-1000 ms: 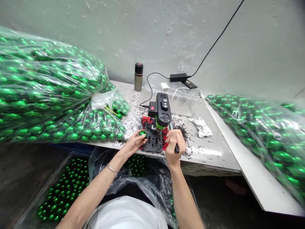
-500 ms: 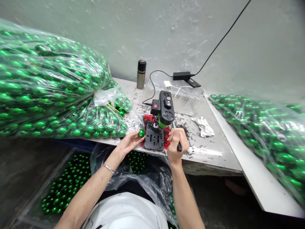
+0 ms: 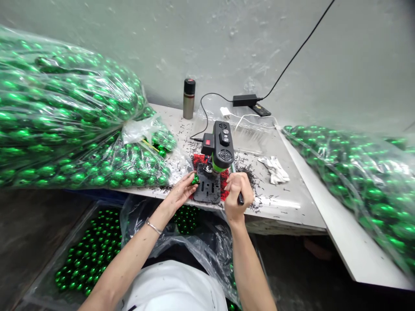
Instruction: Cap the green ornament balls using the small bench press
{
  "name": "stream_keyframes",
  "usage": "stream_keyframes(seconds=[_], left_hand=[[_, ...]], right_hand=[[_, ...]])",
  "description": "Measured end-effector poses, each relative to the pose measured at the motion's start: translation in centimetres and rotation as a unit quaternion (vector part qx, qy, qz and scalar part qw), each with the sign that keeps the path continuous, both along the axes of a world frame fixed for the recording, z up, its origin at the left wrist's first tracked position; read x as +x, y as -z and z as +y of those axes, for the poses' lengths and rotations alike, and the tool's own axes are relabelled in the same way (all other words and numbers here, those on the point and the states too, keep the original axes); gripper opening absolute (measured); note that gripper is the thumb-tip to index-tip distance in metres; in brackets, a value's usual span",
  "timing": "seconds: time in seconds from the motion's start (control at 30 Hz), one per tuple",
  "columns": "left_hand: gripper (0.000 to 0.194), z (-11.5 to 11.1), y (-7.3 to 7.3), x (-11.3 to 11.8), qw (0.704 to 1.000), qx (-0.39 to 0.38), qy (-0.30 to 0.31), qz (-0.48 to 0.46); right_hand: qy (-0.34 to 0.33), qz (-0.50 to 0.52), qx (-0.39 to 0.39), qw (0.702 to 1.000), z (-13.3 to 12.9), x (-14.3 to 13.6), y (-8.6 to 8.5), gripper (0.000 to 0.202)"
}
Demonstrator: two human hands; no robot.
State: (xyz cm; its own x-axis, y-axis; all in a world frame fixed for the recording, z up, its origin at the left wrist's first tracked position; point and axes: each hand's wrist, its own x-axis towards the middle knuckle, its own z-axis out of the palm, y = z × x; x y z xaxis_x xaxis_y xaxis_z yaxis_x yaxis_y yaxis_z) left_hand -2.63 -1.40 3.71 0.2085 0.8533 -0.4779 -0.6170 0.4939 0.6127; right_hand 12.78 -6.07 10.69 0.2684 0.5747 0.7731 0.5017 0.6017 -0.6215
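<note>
A bulging clear bag (image 3: 68,116) of shiny green balls filled the left of the frame, its loose plastic spreading over the counter (image 3: 282,209) close to the left hand (image 3: 180,191). A second bag (image 3: 350,181) lay along the right edge. Toward the upper centre stood a steel bottle (image 3: 189,101) with a black lid, and right of it were a black adapter (image 3: 244,100), a white plug (image 3: 225,112) and a clear plastic tray (image 3: 251,143). A white glove (image 3: 275,170) lay right of centre; dark scraps (image 3: 248,167) littered the surface. At centre, the black machine (image 3: 223,144) overhung its slotted plate (image 3: 204,196), hiding the rear of it, and a red mat (image 3: 199,159) showed beneath.

The right hand's (image 3: 240,190) grip was a tight fist around the handle (image 3: 240,199). The left grip was drawn in to the ball's width, thumb and fingers holding a green ball (image 3: 195,179) at the plate's left edge; whether ball and plate touched could not be told. The ball looked glossy and metallic, partly covered by fingers.
</note>
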Motion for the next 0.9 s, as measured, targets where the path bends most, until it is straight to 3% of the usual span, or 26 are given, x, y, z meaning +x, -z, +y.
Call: stream_keyframes(seconds=[0.1, 0.2, 0.47, 0.73, 0.8, 0.9], left_hand=[[0.031, -0.1, 0.0, 0.2, 0.999, 0.031, 0.005, 0.028], [0.034, -0.3, 0.0, 0.7, 0.988, 0.089, 0.018, 0.123], [0.028, -0.1, 0.6, 2.8, 0.891, 0.245, 0.028, 0.381], [0.025, -0.6, 0.3, 2.5, 0.813, 0.362, 0.073, 0.450], [0.026, -0.6, 0.3, 2.5, 0.808, 0.370, 0.077, 0.452], [0.028, -0.2, 0.7, 2.7, 0.824, 0.363, 0.076, 0.429]], right_hand=[[0.004, 0.001, -0.001, 1.000, 0.0, 0.0, 0.2, 0.031], [0.007, 0.005, -0.002, 1.000, 0.0, 0.0, 0.4, 0.029], [0.008, -0.007, 0.000, 1.000, -0.1, 0.0, 0.3, 0.033], [-0.004, -0.008, 0.004, 1.000, -0.1, 0.1, 0.5, 0.031], [0.000, -0.009, 0.004, 1.000, -0.1, 0.1, 0.6, 0.031], [0.008, -0.008, 0.002, 1.000, -0.1, 0.1, 0.7, 0.031]])
